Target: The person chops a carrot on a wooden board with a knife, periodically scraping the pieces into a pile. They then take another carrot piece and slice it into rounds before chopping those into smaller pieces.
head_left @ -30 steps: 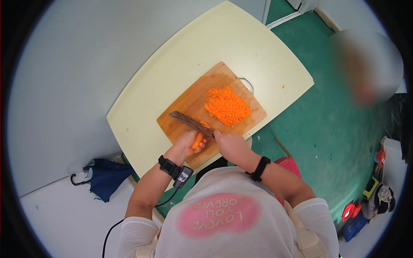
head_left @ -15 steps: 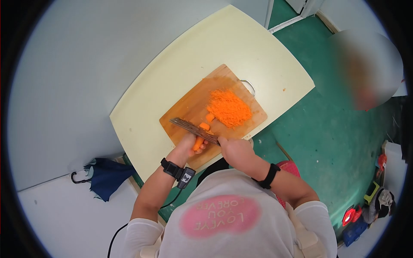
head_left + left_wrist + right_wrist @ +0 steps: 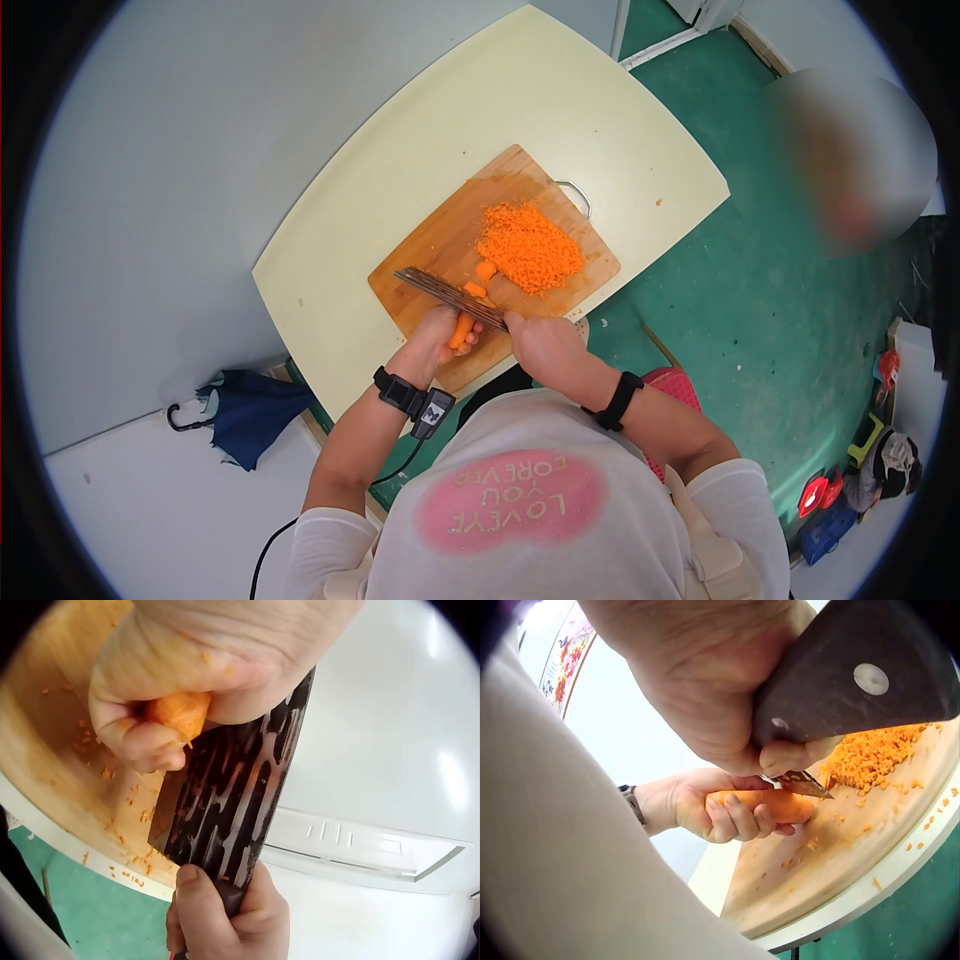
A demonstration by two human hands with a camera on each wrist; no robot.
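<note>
My left hand (image 3: 434,334) grips a peeled carrot (image 3: 460,331) over the near side of a wooden cutting board (image 3: 432,245); its fingers wrap around the carrot in the right wrist view. In my right hand (image 3: 548,345) is the dark handle (image 3: 847,682) of a cleaver. The wide, ridged cleaver blade (image 3: 229,799) stands close against the carrot's far end and hides part of it. Beyond the blade lie two carrot chunks, one chunk (image 3: 474,289) near the blade and another chunk (image 3: 486,270) at the edge of a heap of finely chopped carrot (image 3: 530,247).
The board lies on a pale yellow table (image 3: 600,110), its metal handle (image 3: 577,197) at the far right. Carrot crumbs (image 3: 877,883) dot the board and table rim. A folded blue umbrella (image 3: 250,412) leans by the wall at left. A pink stool (image 3: 672,388) stands beside me.
Two separate carrot chunks now show beyond the blade, clearer than a second ago. The cleaver and right hand have shifted slightly right. My left hand still holds the carrot.
</note>
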